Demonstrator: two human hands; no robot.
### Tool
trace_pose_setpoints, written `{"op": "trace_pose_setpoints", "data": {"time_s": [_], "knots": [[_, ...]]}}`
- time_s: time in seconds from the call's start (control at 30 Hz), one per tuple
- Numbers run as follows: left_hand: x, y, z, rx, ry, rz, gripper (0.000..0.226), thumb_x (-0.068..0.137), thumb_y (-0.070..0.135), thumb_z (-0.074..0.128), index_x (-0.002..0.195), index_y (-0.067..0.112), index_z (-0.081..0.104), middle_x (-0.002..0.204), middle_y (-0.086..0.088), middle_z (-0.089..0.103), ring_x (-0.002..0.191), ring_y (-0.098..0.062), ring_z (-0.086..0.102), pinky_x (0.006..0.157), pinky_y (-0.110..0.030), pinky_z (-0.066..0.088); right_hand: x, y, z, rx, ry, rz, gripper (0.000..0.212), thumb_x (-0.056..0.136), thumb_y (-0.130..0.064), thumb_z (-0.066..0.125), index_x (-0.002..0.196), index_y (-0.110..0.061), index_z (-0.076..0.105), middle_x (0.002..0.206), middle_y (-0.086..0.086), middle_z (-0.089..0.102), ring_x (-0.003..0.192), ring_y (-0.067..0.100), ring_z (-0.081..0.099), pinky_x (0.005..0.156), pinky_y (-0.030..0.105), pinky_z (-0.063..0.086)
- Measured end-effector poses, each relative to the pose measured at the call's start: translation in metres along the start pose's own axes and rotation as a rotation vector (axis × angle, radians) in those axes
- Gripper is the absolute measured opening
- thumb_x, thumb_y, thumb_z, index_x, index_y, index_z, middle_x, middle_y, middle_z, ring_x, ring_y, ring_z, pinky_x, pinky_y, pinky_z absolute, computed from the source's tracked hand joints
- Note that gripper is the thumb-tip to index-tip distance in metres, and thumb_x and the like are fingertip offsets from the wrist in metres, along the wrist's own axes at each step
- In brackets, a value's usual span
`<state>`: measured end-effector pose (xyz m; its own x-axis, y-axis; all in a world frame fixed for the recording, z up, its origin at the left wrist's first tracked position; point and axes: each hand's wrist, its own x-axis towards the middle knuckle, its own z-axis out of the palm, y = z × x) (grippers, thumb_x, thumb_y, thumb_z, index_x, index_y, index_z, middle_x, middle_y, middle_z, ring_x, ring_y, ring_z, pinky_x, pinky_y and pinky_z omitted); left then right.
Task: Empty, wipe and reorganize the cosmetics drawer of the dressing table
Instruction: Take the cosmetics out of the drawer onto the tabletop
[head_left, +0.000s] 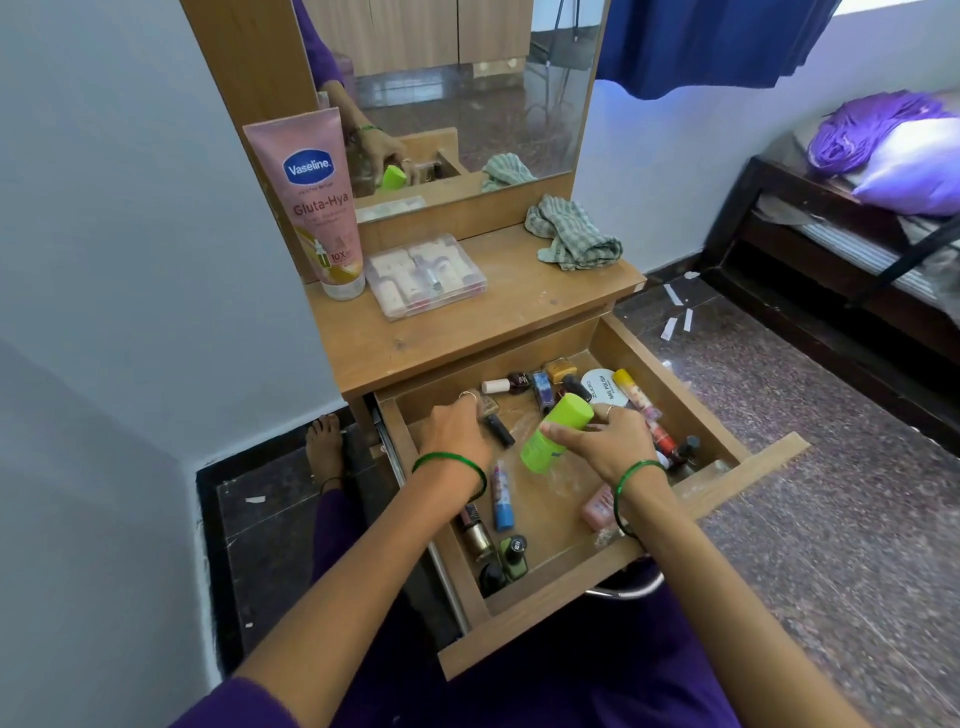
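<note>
The wooden drawer (545, 631) of the dressing table stands pulled out, with several nail polish bottles, tubes and a white round jar (601, 388) scattered inside. My right hand (602, 441) grips a bright green bottle (557, 432), tilted above the drawer's middle. My left hand (457, 431) reaches into the drawer's back left corner and its fingers curl round a beige nail polish bottle (493, 418) with a black cap. A blue tube (502, 501) and a green polish bottle (514, 558) lie near the front left.
On the tabletop (452, 332) stand a pink Vaseline tube (319, 202), a clear plastic box of cosmetics (426, 275) and a crumpled checked cloth (574, 234) by the mirror (467, 88). A bed (852, 223) is at the right, a wall at the left.
</note>
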<state>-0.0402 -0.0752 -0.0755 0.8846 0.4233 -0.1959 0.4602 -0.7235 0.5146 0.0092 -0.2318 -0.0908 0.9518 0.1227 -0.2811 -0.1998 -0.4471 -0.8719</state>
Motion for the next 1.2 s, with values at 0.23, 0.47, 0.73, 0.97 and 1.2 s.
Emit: {"op": "trace_pose_setpoints", "data": {"time_s": [0.23, 0.47, 0.73, 0.97, 1.2], "knots": [[-0.03, 0.0, -0.038, -0.668, 0.084, 0.134, 0.035, 0.074, 0.006, 0.074, 0.087, 0.026, 0.05, 0.083, 0.004, 0.065, 0.07, -0.003, 0.063, 0.062, -0.013, 0.051, -0.003, -0.004, 0.001, -0.024, -0.035, -0.113, 0.025, 0.07, -0.033, 0.079, 0.086, -0.017, 0.069, 0.083, 0.0, 0.071, 0.086, 0.018, 0.066, 0.084, 0.042, 0.053], [-0.019, -0.012, -0.064, -0.814, 0.343, 0.125, 0.039, 0.076, 0.006, 0.075, 0.09, 0.025, 0.044, 0.096, 0.004, 0.063, 0.084, -0.004, 0.066, 0.069, -0.015, 0.052, -0.007, -0.006, 0.002, -0.014, -0.049, -0.188, 0.041, 0.073, -0.038, 0.076, 0.109, -0.025, 0.061, 0.099, -0.006, 0.069, 0.097, 0.015, 0.063, 0.087, 0.046, 0.053], [0.018, -0.043, -0.09, -0.703, 0.606, 0.132, 0.041, 0.075, 0.004, 0.076, 0.095, 0.018, 0.043, 0.097, 0.004, 0.061, 0.082, -0.004, 0.062, 0.067, -0.005, 0.048, -0.018, -0.045, -0.005, -0.008, 0.014, -0.483, 0.037, 0.073, -0.044, 0.073, 0.1, -0.02, 0.063, 0.091, -0.003, 0.07, 0.086, 0.017, 0.066, 0.08, 0.044, 0.055], [0.044, -0.055, -0.088, -0.651, 0.62, 0.084, 0.042, 0.076, 0.004, 0.075, 0.097, 0.016, 0.04, 0.098, 0.002, 0.059, 0.083, -0.01, 0.062, 0.067, -0.008, 0.048, -0.006, -0.105, 0.016, 0.017, -0.054, -0.56, 0.043, 0.073, -0.044, 0.074, 0.107, -0.02, 0.063, 0.098, -0.004, 0.069, 0.09, 0.009, 0.063, 0.081, 0.033, 0.055], [0.05, -0.058, -0.085, -0.626, 0.639, 0.106, 0.043, 0.076, 0.002, 0.074, 0.097, 0.015, 0.04, 0.097, 0.002, 0.058, 0.08, -0.01, 0.06, 0.066, -0.009, 0.049, 0.007, -0.13, 0.05, -0.052, -0.105, -0.591, 0.033, 0.075, -0.033, 0.076, 0.098, -0.017, 0.06, 0.099, 0.003, 0.069, 0.089, 0.015, 0.064, 0.079, 0.03, 0.054]]}}
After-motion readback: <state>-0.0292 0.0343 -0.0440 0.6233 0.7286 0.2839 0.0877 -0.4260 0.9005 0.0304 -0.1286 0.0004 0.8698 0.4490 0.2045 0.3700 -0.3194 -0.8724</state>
